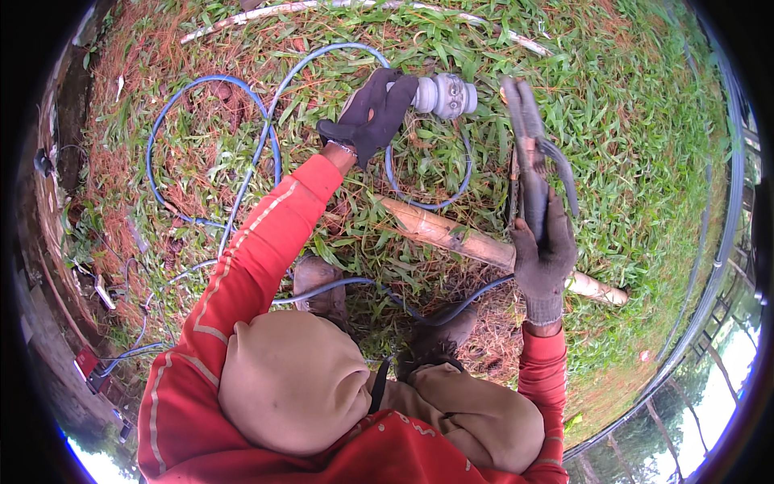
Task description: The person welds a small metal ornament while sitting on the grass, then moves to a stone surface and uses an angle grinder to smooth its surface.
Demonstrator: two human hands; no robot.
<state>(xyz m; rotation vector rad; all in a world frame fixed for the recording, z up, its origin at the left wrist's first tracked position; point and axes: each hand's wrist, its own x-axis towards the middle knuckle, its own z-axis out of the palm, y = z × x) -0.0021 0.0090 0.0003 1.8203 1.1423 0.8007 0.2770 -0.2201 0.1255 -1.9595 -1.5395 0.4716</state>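
My left hand (pixel 367 117), in a dark glove, is closed around one end of a grey cylindrical fitting (pixel 446 97) with a ribbed collar and bolt-like marks. The fitting lies sideways above the grass, its free end pointing right. A blue cable or hose (pixel 322 52) loops up behind this hand; whether it joins the fitting is hidden. On the right, my gloved right hand (pixel 547 254) grips the near end of a long dark tool (pixel 528 137) with a curved side piece. The tool points away from me, and its exact kind is unclear.
A bamboo pole (pixel 451 234) lies across the grass between my hands, partly behind the right one. Further blue loops (pixel 153 145) spread at the left and run past my shoes (pixel 318 286). A thin pale pole (pixel 266 12) curves along the far side.
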